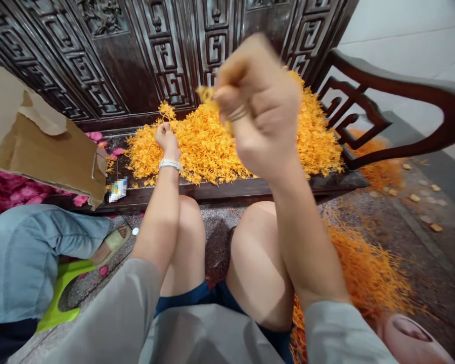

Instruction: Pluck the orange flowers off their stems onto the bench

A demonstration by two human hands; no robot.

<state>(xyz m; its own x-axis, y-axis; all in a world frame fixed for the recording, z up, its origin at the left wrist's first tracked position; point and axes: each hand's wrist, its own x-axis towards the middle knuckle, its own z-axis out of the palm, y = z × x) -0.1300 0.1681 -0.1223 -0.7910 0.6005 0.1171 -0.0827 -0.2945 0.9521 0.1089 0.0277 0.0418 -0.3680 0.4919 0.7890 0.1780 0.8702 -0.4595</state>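
Note:
A big heap of yellow-orange artificial flower pieces (208, 146) covers the dark wooden bench in front of my knees. At the heap's left part, my left hand (167, 139) is closed in a pinch on a small yellow-orange flower piece (167, 109) that sticks up above the fingers. My right hand (260, 96) is raised high over the heap, close to the camera and partly blurred by motion. Its fingers are curled around a yellow flower piece (206, 95), which shows at the fingertips; the rest is hidden in the fist.
A cardboard box (45, 146) stands on the bench at left, beside pink petals (18, 191). Another person's jeans-clad leg (26, 253) is below it. A carved bench arm (402, 96) rises at right. Orange strands (364, 268) are piled on the floor.

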